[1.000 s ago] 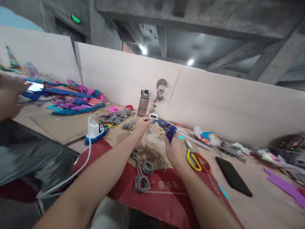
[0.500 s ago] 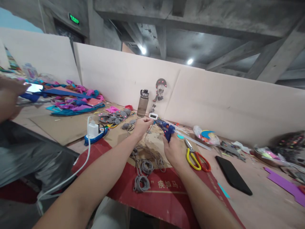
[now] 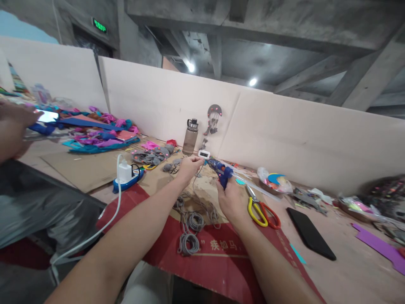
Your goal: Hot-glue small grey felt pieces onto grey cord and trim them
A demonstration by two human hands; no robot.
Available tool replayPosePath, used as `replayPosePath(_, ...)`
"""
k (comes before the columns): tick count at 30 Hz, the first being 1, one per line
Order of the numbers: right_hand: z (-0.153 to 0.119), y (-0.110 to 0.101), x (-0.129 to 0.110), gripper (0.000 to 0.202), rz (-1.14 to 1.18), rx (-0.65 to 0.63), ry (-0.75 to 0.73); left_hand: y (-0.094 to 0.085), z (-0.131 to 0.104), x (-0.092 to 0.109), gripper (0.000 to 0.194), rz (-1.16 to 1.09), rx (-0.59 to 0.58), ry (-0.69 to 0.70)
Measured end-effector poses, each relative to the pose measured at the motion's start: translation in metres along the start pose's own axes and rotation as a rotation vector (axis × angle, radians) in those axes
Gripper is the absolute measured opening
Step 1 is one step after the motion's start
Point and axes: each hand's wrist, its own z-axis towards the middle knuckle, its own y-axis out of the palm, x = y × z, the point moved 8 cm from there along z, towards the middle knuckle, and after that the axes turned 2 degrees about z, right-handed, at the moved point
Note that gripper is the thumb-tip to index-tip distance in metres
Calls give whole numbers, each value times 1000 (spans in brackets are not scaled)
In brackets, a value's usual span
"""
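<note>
My right hand (image 3: pixel 230 195) is wrapped round the handle of a blue glue gun (image 3: pixel 221 170), its nozzle pointing left and a long clear glue stick (image 3: pixel 256 188) coming out of its back. Close to the nozzle, my left hand (image 3: pixel 190 165) pinches a thin grey cord (image 3: pixel 195 185) between its fingertips. The cord hangs down toward grey coils (image 3: pixel 189 243) on the red and brown board (image 3: pixel 221 270). A small white display (image 3: pixel 204 154) stands just behind my fingertips.
Scissors (image 3: pixel 257 211) and a black phone (image 3: pixel 311 233) lie at right. A bottle (image 3: pixel 190 137) stands at the back. Grey felt pieces (image 3: pixel 150 156), a blue power strip (image 3: pixel 128 180) and coloured cloth (image 3: pixel 101 133) are at left. Another person's hand (image 3: pixel 14 126) is at far left.
</note>
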Motion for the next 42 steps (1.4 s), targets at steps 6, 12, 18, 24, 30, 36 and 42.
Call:
replayPosePath(6,1,1,4,26,-1,-29,59,-1,-2,4,19,19,5,23)
replayPosePath(12,5,5,25,29,237,13,140,-7,-1,8,18,-14,39,35)
replayPosePath(18,11,35,73,18,461,-134,358,-7,0,8,21,-87,46,42)
replayPosePath(24,17,34,93,17,-92,-171,216,4,-9,20,17,75,-1,163)
replayPosePath(30,20,14,70,17,77,11,157,15,-26,39,10,340,-3,387)
replayPosePath(36,13,39,24,36,1220,-198,344,35,-50,63,5,631,-79,628)
replayPosePath(42,9,35,22,35,1273,-168,399,36,-52,62,3,531,-84,554)
